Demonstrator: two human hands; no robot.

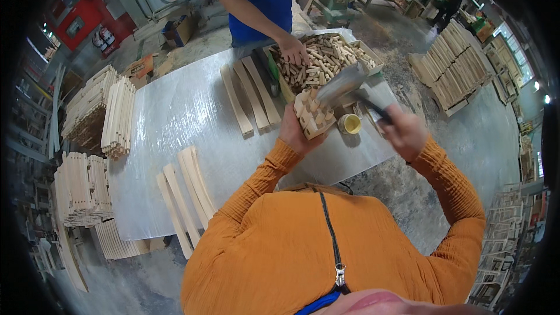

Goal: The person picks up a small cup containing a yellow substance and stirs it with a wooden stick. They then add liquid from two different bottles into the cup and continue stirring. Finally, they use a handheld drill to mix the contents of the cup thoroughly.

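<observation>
I have the silvery tabletop (175,111) below, a box (369,53) of wooden dowels (319,57) at its far side. The right hand (406,131) is clenched round a motion-blurred hammer (344,85), near the peg-studded wooden block (315,119) my left hand (295,130) grasps, just left of a yellow cup (350,124).

Left hand (295,132) holds wood block (315,121); right hand (405,131) grips blurred hammer (344,84) near it. Co-worker's hand (293,50) at dowels (332,53).
</observation>
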